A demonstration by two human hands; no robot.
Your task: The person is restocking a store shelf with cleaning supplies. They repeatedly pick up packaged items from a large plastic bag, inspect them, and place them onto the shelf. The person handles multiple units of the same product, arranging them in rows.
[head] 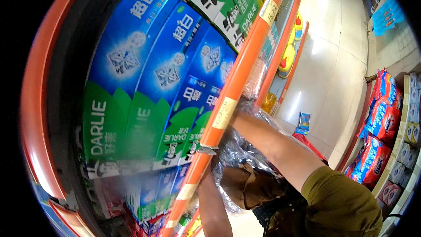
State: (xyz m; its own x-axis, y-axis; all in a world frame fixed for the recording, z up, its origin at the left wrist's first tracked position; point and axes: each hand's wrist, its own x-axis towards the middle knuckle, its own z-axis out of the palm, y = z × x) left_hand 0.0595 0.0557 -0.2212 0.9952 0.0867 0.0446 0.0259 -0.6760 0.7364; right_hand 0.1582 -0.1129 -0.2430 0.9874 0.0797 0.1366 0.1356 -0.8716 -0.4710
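Observation:
Both my hands are out of view, hidden behind the orange shelf-edge rail. My right forearm, below an olive sleeve, reaches in from the right. My left forearm comes up from the bottom. Crumpled clear plastic wrap lies between and under the arms, against brown fabric. Beyond the rail, blue-and-green Darlie toothpaste boxes stand in a row on the shelf. Green-and-white Darlie boxes adjoin them. What either hand touches cannot be seen.
Lower shelves hold yellow bottles with red caps and a bottle of amber liquid. A blue packet lies on the tiled floor. Red-and-blue OMO bags stand across the aisle. Another curved orange rail borders the left.

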